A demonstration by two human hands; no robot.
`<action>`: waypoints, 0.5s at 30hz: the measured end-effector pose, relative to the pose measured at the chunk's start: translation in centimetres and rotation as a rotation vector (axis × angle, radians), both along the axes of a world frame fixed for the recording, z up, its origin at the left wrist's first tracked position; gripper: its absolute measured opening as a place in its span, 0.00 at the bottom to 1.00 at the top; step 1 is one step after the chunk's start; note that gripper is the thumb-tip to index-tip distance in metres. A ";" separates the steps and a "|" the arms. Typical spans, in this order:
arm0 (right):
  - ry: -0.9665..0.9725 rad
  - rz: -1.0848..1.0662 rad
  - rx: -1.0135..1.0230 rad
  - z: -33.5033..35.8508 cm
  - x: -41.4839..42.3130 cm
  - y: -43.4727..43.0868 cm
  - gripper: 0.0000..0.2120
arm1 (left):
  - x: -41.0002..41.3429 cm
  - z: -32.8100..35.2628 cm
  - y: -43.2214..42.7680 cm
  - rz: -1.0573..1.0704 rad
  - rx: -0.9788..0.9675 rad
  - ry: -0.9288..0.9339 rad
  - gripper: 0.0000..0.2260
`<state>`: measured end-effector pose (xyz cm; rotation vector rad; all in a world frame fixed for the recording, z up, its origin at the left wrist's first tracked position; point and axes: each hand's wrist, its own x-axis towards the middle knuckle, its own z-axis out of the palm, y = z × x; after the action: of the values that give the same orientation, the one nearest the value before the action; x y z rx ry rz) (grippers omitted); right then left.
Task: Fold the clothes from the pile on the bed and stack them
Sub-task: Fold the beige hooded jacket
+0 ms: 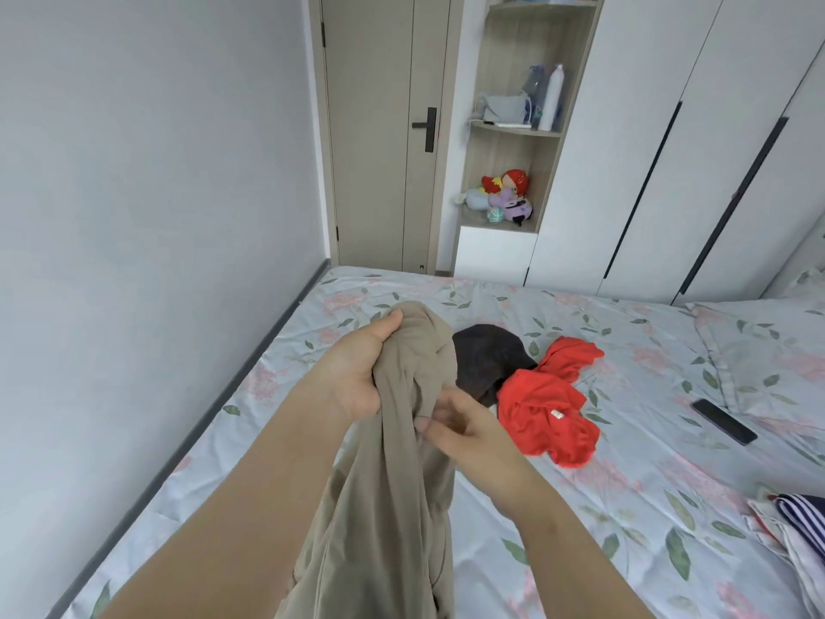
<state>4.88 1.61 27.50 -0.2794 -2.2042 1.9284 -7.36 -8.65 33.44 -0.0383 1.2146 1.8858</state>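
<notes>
A beige garment (384, 493) hangs bunched above the bed (625, 484). My left hand (357, 373) grips its upper part, thumb over the top fold. Just below, my right hand (460, 428) pinches a fold of the same cloth with its fingertips. Behind the hands, a dark brown garment (489, 357) and a crumpled red garment (547, 406) lie loose on the floral sheet. Folded striped clothes (799, 520) sit at the right edge of the bed.
A black phone (724, 421) lies on the sheet at the right, near a pillow (768, 350). Beyond the bed stand a door (379, 127), a shelf with toys (502, 198) and white wardrobes (669, 149). A wall runs along the bed's left side.
</notes>
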 end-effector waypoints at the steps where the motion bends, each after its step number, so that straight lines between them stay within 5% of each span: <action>1: 0.006 -0.067 0.054 0.4 -0.2 0.3 0.08 | -0.3 0.2 -0.2 -0.018 -0.015 0.039 0.17; 4: 0.059 -0.220 -0.107 2.3 -0.6 1.8 0.13 | -1.4 -0.4 -0.9 0.015 -0.120 0.247 0.14; 6: 0.110 -0.199 -0.213 3.7 -1.0 2.6 0.13 | -1.3 -1.4 -1.7 0.014 -0.266 0.558 0.11; 9: 0.128 -0.189 -0.184 5.6 -1.9 3.0 0.13 | -0.2 -3.4 -2.4 -0.427 -0.324 0.952 0.18; 12: 0.162 -0.311 -0.204 6.8 -2.1 3.8 0.13 | -0.4 -4.1 -2.9 -0.557 -0.441 1.105 0.07; 15: 0.151 -0.501 -0.247 5.5 -1.9 4.6 0.13 | -1.7 -4.0 -3.0 -0.367 -0.429 1.017 0.16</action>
<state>2.97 6.25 32.99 -0.6323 -1.6038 1.8533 -9.04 -11.66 29.43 0.9429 2.0946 1.2645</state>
